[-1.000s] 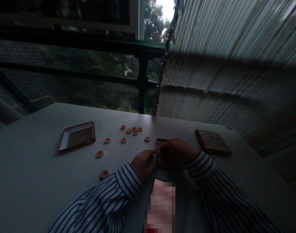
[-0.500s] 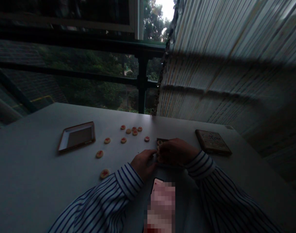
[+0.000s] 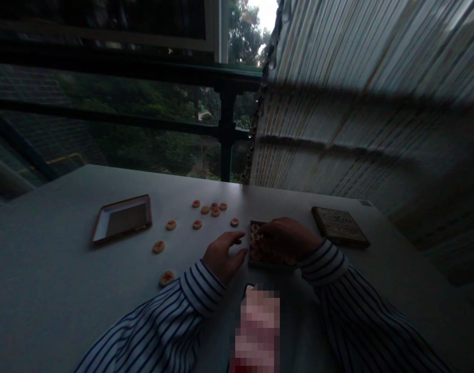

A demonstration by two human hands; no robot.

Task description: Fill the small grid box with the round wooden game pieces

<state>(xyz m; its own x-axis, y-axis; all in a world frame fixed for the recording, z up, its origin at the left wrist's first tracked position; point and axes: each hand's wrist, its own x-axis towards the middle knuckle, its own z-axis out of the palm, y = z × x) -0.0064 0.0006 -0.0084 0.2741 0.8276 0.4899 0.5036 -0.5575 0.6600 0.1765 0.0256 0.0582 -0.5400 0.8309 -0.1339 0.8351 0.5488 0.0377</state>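
A small open box holds several round Chinese chess pieces. My right hand reaches over it from the right, fingers bent down and closed at a piece near its far left part; the palm hides much of the inside. Just left of the box, my left hand is open, thumb and fingers parted, with nothing between them. More pieces with red characters lie loose on the table, including one close to the box, a group behind and one by my left sleeve.
An open shallow lid or tray lies at the left of the white table. A flat wooden-looking box with markings sits at the right. A phone, its screen blurred, is between my forearms. Railing and curtain stand behind.
My left hand has drawn back left from the box edge, and its thumb and fingers have spread. My right hand stays over the box, showing more of the pieces inside.
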